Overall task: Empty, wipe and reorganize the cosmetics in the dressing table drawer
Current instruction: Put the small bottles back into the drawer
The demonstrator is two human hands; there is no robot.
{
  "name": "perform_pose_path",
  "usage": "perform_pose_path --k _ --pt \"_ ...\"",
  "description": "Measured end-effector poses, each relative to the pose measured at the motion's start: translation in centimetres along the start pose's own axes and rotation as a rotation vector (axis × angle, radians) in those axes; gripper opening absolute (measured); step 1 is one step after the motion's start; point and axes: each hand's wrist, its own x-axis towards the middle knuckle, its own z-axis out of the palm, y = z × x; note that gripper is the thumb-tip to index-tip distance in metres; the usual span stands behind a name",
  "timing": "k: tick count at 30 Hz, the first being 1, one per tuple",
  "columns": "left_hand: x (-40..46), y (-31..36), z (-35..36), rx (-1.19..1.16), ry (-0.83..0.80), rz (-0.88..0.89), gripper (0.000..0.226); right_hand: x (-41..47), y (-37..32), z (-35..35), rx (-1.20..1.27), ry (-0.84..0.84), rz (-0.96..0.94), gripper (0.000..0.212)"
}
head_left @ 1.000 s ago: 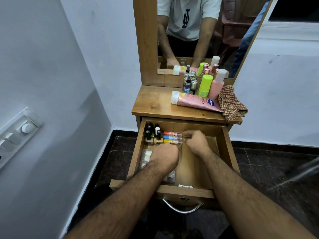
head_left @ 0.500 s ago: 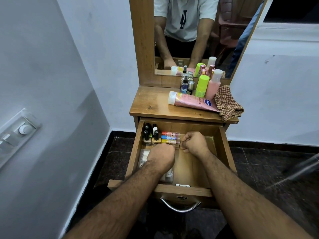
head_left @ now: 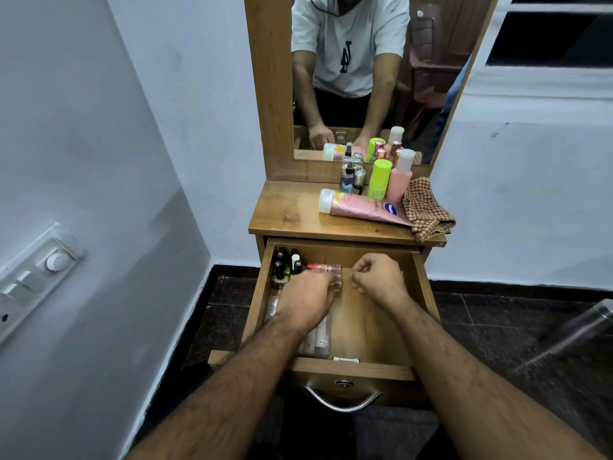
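Hands work inside the open drawer (head_left: 428,293): left hand (head_left: 306,298) grips a clear organizer tray (head_left: 336,277), right hand (head_left: 378,278) curled, seemingly empty

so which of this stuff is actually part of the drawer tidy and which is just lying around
Part of the job:
drawer
small bottles
clear organizer
pink tube
green bottle
pink bottle
checked cloth

Just there:
mirror
wall switch panel
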Motion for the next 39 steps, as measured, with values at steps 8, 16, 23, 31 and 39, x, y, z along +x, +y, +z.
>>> perform_pose_path --k 8,16,23,31,39 --pt "0.6 2.8 -3.4 -0.170 0.125 -0.033 0.024 -1.8 -3.4 -5.0 -0.071 0.063 -0.096 0.012" --pt "6.1 4.1 -8.1 -0.226 0.292 -0.099 0.028 0.9 -8.2 -9.1 -0.139 0.227 -0.197 0.004" --pt "12.9 2.6 -9.6 -0.278 0.347 -0.181 0.022 6.1 -12.0 -9.8 -0.115 0.315 -0.239 0.013" --pt "18.7 1.1 -7.7 -0.226 0.238 -0.241 0.020 10.3 -14.0 -7.9 -0.455 0.304 -0.218 0.029" --pt "20.8 0.2 -6.0 -0.147 0.221 -0.294 0.026 11.2 -13.8 -6.4 -0.582 0.318 -0.204 0.027"
